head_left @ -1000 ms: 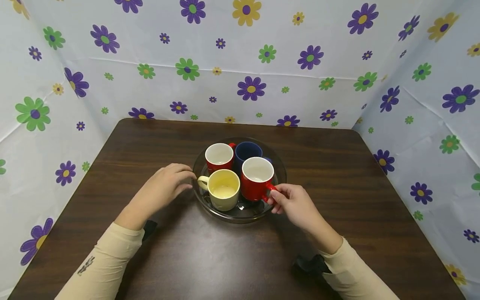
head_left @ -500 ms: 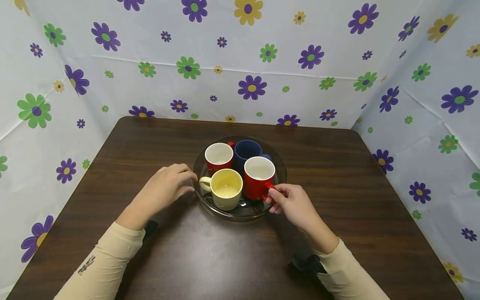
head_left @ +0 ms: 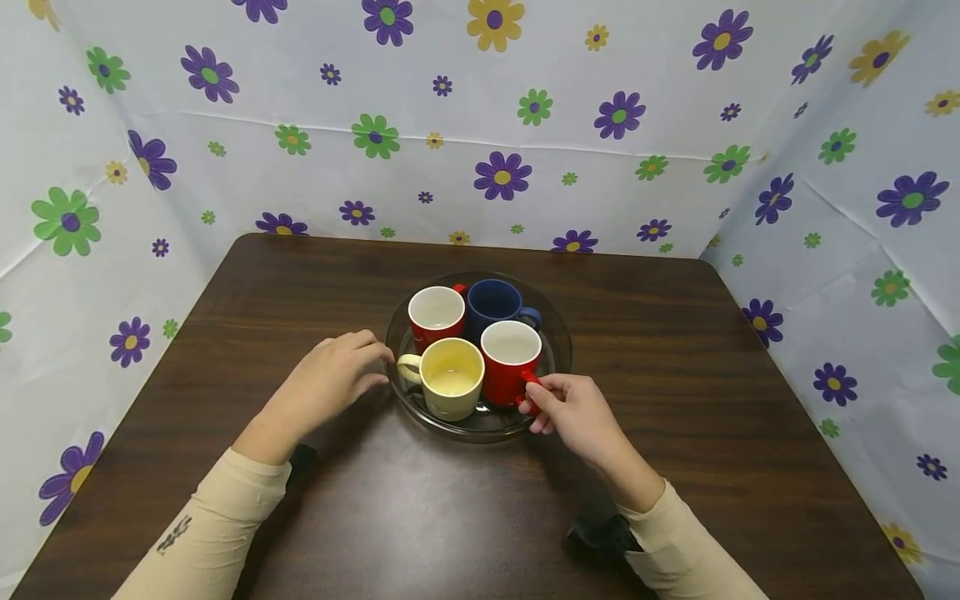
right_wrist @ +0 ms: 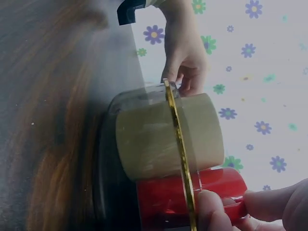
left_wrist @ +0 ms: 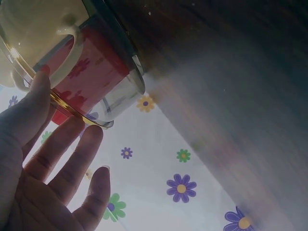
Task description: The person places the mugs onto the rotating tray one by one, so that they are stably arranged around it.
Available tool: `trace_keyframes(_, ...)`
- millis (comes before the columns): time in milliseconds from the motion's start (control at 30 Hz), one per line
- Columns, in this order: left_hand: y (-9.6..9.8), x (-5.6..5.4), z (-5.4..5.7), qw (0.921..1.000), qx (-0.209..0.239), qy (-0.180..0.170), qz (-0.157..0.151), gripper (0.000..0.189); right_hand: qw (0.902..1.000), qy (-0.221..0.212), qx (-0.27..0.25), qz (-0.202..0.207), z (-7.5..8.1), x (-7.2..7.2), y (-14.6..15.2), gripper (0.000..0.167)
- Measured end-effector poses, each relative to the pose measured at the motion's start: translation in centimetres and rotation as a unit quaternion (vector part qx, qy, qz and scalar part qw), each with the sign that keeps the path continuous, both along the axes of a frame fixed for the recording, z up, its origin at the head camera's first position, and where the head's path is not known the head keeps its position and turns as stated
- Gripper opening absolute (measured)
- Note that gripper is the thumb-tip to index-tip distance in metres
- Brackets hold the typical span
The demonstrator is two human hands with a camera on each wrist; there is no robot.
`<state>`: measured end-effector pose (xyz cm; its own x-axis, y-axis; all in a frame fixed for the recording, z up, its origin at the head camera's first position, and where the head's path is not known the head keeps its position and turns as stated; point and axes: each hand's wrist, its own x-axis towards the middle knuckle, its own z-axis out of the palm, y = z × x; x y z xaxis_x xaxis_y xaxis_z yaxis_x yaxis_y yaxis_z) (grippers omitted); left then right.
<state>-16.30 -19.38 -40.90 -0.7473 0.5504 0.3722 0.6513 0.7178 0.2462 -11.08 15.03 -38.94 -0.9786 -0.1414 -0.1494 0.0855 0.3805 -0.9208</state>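
Note:
A round, smoky glass dish (head_left: 557, 358) with a gold rim bears mugs. My right hand (head_left: 573, 417) pinches the handle of a tall red mug (head_left: 504, 375) with a white inside; in the right wrist view, finger and thumb grip that handle over the dish's rim. Left of it stands a pale yellow mug (head_left: 450, 398), its handle pointing left. Behind are a blue mug (head_left: 491, 307) and a second red mug (head_left: 435, 312), also white inside. My left hand (head_left: 330, 375) is at the dish's left rim, fingers loosely extended; fingertips meet the rim in the left wrist view.
The dish stands on a dark brown wooden table (head_left: 675, 333). White cloth walls (head_left: 555, 50) printed with purple, green and yellow flowers enclose the table at the back and both sides. A black wrist strap (head_left: 603, 535) sits at the right sleeve.
My right hand and the tall red mug have shifted slightly left and toward me, uncovering more of the blue mug's handle. The left hand has stayed at the rim.

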Motion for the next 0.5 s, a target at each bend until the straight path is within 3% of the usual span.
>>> trace_keyframes(200,0.1,0.1,-0.1,1.0000,0.002,-0.004,0.003,0.028,0.9936,0.039,0.105,0.010,-1.1,0.1,0.3,0.021)
trace_keyframes(367,0.1,0.1,-0.1,1.0000,0.002,0.002,0.005,0.028,0.9755,0.100,0.195,0.021,-1.5,0.0,0.3,0.022)
trace_keyframes(500,0.2,0.2,-0.2,0.9999,0.002,0.010,0.005,0.028,0.9612,0.117,0.249,0.019,-1.2,0.2,-0.2,0.022)
